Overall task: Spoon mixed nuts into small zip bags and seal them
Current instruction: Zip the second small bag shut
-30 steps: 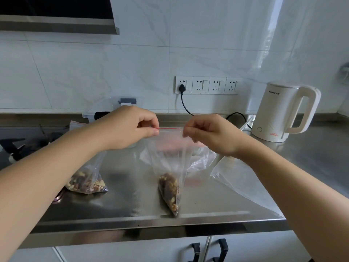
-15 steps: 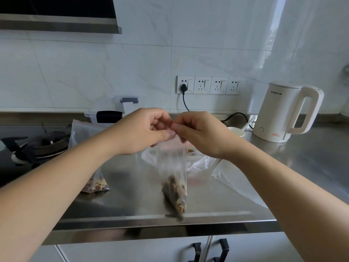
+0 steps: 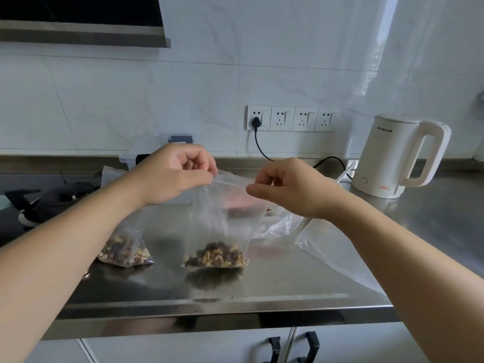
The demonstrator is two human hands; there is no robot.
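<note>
Furthest out from the fingers on the left, a filled bag [image 3: 125, 247] stands on the steel desk [image 3: 288, 281], its load of nuts settled at the bottom. The left hand [image 3: 172, 176] pinches one top corner of the zip bag [image 3: 222, 221] between thumb and curled fingers, and the right hand [image 3: 285, 187] pinches the other end of the zip strip the same way, so the strip runs taut between the two pinches. Below the fingers the bag hangs with its bottom on or just above the desk (contact is hard to tell), and the mixed nuts [image 3: 216, 255] sit in a low heap there. I judge the film thin, limp and slippery, and the load light; it would crumple if grabbed by the middle, so the stiffer zip strip at the top is the place to hold and press. Past the right fingers lie loose clear bags [image 3: 337, 255], crumpled and overlapping, so their number cannot be told. By count: two bags with nuts in them, two hands, one white kettle [image 3: 392, 158] far right.
</note>
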